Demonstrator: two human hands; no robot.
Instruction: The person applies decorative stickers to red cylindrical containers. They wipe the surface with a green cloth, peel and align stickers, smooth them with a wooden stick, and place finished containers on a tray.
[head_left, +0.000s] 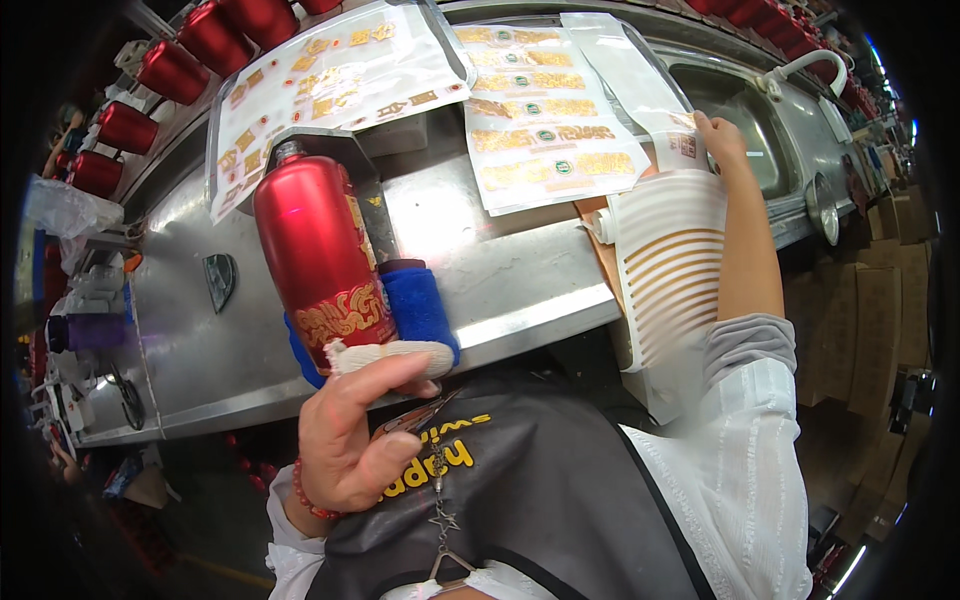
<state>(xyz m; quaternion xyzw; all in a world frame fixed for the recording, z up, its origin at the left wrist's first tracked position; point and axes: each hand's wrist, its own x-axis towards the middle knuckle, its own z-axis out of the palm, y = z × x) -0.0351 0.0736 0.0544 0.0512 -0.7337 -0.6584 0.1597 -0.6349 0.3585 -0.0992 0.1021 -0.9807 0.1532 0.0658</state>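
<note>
A red bottle (pixel 315 230) with gold patterning lies tilted, base toward me, on a blue cloth-covered support (pixel 418 305). My left hand (pixel 355 435) is near its base, thumb and fingers apart, with a whitish cover (pixel 400 358) on one finger. Beside that thumb is a pointed metal tool (pixel 415 412), hard to make out, near a chain with a star (pixel 443 520) on my apron. Reaching to the right, my right hand (pixel 725 140) pinches the edge of a pale translucent strip (pixel 680 142) with a small brown print. A white ribbed board (pixel 675 265) stands below that forearm.
Sheets of gold decals (pixel 555 110) and a larger decal sheet (pixel 340 75) cover the back of the metal bench (pixel 450 220). A sink (pixel 750 125) with a white tap (pixel 810 70) is at right. Red bottles (pixel 215 40) stand at the far left; cardboard boxes (pixel 835 320) are at right.
</note>
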